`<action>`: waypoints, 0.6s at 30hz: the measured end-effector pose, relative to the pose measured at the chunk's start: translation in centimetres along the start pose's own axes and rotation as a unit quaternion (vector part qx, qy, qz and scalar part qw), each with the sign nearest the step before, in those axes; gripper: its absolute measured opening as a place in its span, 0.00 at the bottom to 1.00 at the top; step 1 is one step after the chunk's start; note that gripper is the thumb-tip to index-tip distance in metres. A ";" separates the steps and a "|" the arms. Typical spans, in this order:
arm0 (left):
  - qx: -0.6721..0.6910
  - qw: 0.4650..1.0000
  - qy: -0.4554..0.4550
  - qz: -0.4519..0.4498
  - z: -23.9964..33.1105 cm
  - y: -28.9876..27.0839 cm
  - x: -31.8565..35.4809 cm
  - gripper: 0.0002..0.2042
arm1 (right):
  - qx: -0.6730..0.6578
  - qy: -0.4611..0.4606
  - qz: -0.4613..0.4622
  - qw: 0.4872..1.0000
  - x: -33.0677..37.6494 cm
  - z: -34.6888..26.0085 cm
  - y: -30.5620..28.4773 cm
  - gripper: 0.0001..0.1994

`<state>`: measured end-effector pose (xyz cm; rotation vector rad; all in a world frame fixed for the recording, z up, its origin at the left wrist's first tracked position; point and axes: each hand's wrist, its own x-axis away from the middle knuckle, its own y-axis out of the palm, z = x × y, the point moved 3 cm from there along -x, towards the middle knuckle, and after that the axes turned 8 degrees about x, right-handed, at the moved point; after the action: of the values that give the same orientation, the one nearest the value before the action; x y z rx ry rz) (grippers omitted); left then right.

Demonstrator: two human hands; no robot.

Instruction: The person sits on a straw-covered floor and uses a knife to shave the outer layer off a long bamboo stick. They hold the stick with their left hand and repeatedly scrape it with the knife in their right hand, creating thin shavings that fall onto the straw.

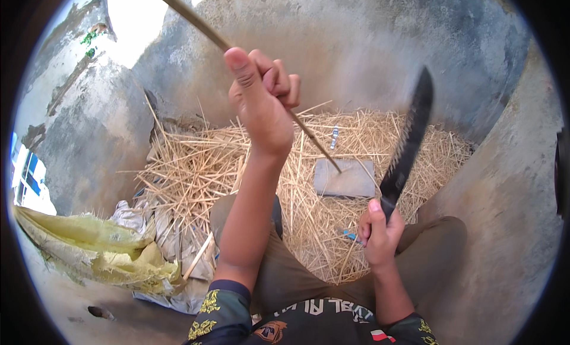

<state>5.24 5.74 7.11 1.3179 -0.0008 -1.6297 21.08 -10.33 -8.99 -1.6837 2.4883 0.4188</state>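
Observation:
My left hand [264, 101] is raised at upper centre, its fingers wrapped round a thin brown stick [199, 23], probably split bamboo. The stick slants from upper left down to the right, and its lower tip appears over a flat grey block [343, 187]; whether it touches the block I cannot tell. Lower on the right, my right hand [381, 231] grips the handle of a machete [409, 137]. Its dark blade points upward, with a row of saw teeth along the left edge, and stands apart from the stick.
Loose straw-like slivers [208, 158] cover the floor around the block. A torn yellow sack [101, 244] and pale crumpled cloth [133, 217] lie at left. Concrete walls [368, 54] enclose the spot closely at back and right. My bent legs [436, 250] flank the slivers.

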 end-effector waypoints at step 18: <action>-0.064 0.998 0.018 0.023 2.5 1.2 0.4 0.28 | 0.066 0.221 0.010 0.973 -2.1 9.0 -0.3 0.15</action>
<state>4.22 3.49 8.54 1.2407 0.0944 -1.5413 21.54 -5.95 -17.09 -1.8652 2.7523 -0.1396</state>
